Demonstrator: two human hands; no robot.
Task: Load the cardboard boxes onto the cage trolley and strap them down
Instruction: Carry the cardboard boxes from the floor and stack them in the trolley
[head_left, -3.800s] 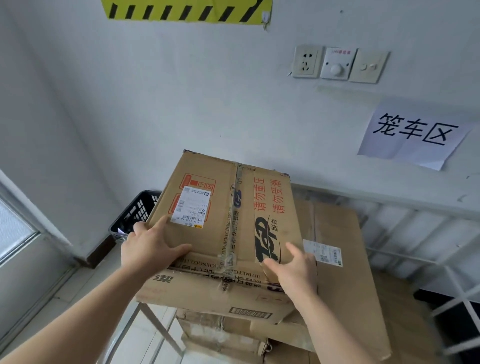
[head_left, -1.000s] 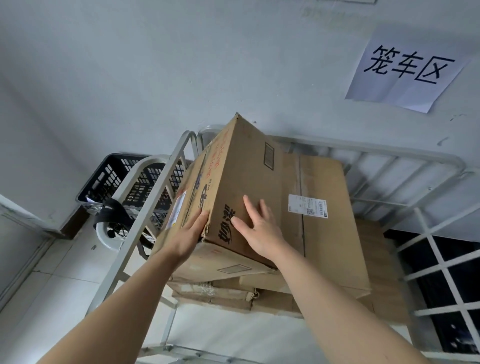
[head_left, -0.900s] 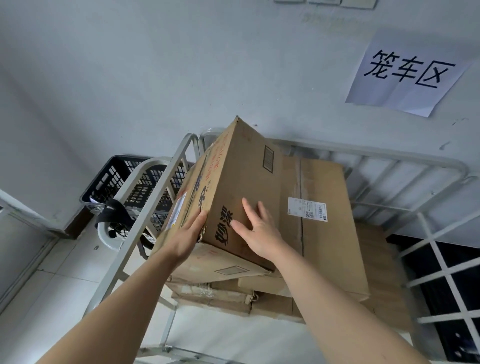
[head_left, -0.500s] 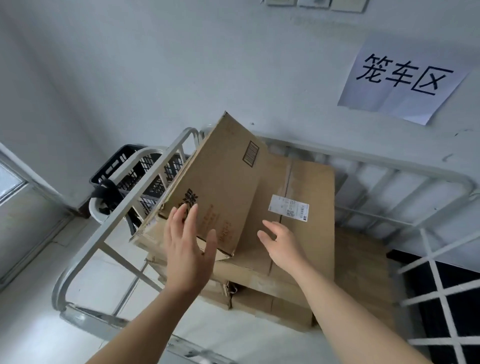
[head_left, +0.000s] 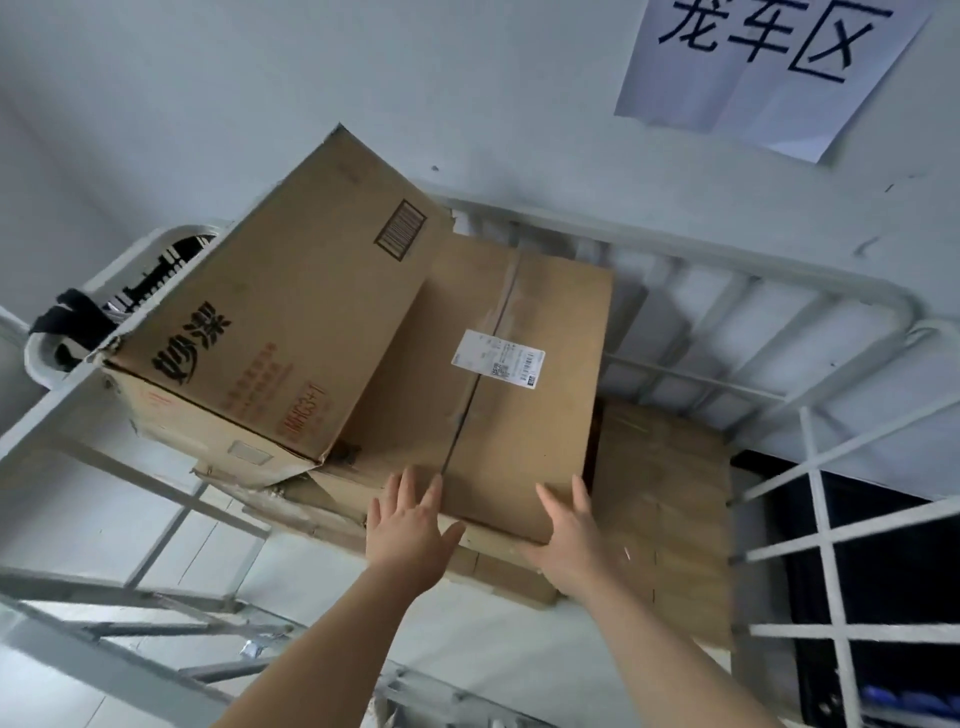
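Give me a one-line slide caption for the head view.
Both hands, left and right, press the labelled box on the trolley.

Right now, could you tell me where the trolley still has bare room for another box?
The low box on the right, between the labelled box and the side grid, is bare on top. The left is crowded: the tilted box leans against the rail.
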